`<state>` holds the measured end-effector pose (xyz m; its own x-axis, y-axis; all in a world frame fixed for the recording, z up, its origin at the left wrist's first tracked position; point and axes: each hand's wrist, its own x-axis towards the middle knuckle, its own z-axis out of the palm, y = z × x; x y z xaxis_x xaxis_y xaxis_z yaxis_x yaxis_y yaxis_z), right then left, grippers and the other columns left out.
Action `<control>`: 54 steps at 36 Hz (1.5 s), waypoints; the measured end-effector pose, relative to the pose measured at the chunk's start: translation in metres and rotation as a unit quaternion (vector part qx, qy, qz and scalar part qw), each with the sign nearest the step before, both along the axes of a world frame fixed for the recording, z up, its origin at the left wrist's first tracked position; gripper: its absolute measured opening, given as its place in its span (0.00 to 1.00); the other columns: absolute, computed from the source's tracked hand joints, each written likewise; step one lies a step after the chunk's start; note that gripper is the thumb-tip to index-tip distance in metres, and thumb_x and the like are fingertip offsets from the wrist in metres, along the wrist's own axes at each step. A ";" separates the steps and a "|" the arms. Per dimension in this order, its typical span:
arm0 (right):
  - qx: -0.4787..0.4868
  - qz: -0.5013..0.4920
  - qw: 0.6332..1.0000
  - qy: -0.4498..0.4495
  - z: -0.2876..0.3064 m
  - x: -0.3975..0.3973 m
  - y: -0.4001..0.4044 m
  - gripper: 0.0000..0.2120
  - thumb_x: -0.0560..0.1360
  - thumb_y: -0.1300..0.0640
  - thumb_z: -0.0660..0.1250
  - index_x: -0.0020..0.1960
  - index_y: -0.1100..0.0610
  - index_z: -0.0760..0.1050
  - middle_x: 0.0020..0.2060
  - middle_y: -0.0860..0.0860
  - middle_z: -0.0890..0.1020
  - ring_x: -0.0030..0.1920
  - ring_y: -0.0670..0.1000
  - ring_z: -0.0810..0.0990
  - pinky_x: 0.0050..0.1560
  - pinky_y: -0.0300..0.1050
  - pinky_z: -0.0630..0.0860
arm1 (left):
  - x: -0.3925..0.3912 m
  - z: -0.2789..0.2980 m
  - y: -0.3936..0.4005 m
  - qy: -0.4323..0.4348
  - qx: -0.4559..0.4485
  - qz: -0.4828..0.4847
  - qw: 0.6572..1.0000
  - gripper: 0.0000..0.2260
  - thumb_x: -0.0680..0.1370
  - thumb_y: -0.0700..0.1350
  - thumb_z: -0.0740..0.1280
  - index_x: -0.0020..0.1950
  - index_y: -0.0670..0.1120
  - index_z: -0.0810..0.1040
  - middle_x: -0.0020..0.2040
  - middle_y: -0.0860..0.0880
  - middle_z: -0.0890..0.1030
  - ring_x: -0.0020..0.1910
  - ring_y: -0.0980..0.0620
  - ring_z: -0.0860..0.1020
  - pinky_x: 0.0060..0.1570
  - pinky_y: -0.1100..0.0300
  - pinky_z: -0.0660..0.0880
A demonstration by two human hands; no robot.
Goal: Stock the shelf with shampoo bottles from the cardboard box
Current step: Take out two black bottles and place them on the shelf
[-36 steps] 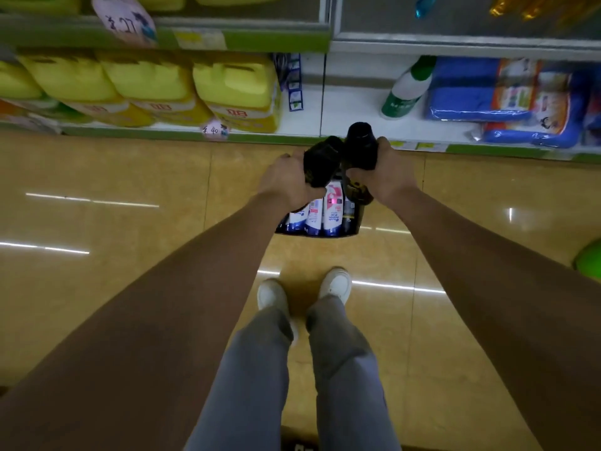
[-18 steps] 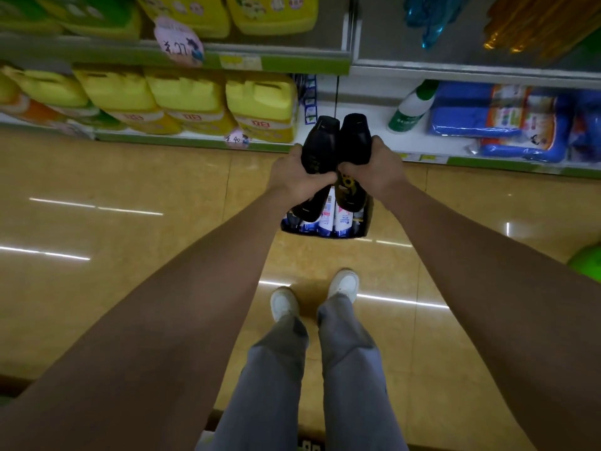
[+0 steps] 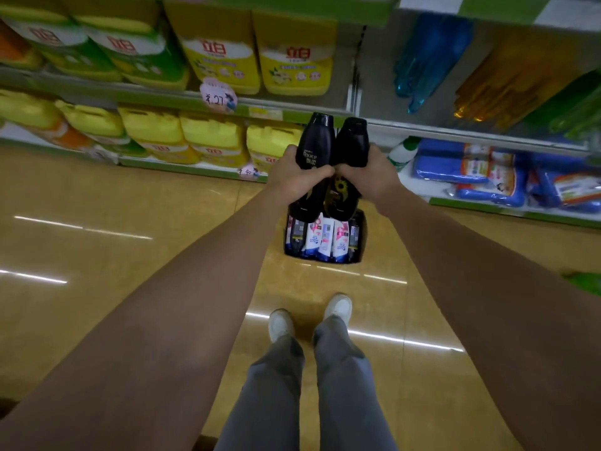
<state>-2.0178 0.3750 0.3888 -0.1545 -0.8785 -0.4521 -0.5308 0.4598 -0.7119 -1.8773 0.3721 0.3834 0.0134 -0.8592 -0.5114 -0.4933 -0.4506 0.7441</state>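
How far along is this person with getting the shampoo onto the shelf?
Done: no shampoo shows on the shelves in view, only yellow detergent jugs and blue packs.
In hand: the left hand grips one tall black shampoo bottle; the right hand grips a second black bottle.
Left: shelving both, then the white and dark bottles in the dark box on the floor.
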 end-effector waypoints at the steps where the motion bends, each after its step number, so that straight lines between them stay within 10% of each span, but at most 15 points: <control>1: 0.002 -0.006 1.000 -0.009 0.005 0.001 0.000 0.25 0.72 0.52 0.70 0.66 0.58 0.67 0.59 0.55 0.77 0.60 0.54 0.76 0.61 0.51 0.74 | 0.001 0.005 0.000 0.005 0.000 0.002 1.000 0.23 0.72 0.53 0.71 0.62 0.46 0.69 0.50 0.51 0.74 0.50 0.52 0.74 0.44 0.61 0.69; 13: 0.022 -0.070 0.993 -0.092 0.071 0.003 -0.005 0.18 0.70 0.51 0.72 0.56 0.57 0.74 0.51 0.56 0.82 0.51 0.55 0.81 0.54 0.53 0.79 | 0.010 0.067 -0.013 0.050 -0.005 0.026 0.998 0.26 0.68 0.55 0.73 0.61 0.46 0.71 0.54 0.48 0.78 0.54 0.48 0.77 0.54 0.54 0.75; 18: 0.007 -0.075 0.991 -0.115 0.104 0.002 -0.007 0.14 0.74 0.50 0.69 0.55 0.56 0.72 0.47 0.53 0.79 0.45 0.51 0.79 0.35 0.41 0.73 | 0.013 0.099 -0.018 0.074 -0.026 0.028 0.997 0.32 0.69 0.58 0.72 0.68 0.47 0.69 0.63 0.50 0.75 0.63 0.49 0.73 0.59 0.55 0.71; 26: -0.010 -0.080 0.989 -0.123 0.154 0.012 -0.014 0.28 0.73 0.42 0.67 0.66 0.55 0.65 0.60 0.54 0.75 0.57 0.56 0.76 0.50 0.53 0.76 | 0.026 0.150 -0.028 0.091 -0.075 0.016 0.993 0.34 0.69 0.60 0.72 0.69 0.48 0.67 0.63 0.52 0.74 0.62 0.51 0.73 0.55 0.57 0.70; 35: -0.053 -0.090 0.981 -0.163 0.211 0.036 -0.025 0.18 0.75 0.46 0.67 0.59 0.55 0.68 0.54 0.52 0.78 0.52 0.54 0.78 0.53 0.54 0.77 | 0.046 0.205 -0.043 0.104 -0.139 0.022 0.985 0.18 0.72 0.57 0.71 0.56 0.50 0.73 0.54 0.51 0.77 0.53 0.52 0.76 0.52 0.59 0.72; 54: -0.072 -0.103 0.969 -0.213 0.289 0.061 -0.057 0.44 0.59 0.35 0.70 0.69 0.56 0.68 0.64 0.54 0.76 0.62 0.59 0.75 0.63 0.61 0.71 | 0.074 0.287 -0.075 0.137 -0.144 0.021 0.980 0.46 0.61 0.74 0.63 0.69 0.46 0.69 0.64 0.46 0.76 0.61 0.45 0.75 0.62 0.47 0.72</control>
<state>-1.9564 0.3180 0.6775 -0.1596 -0.9077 -0.3881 -0.0832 0.4041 -0.9109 -1.8030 0.2973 0.6706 -0.0530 -0.9703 -0.2361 -0.2423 -0.2169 0.9456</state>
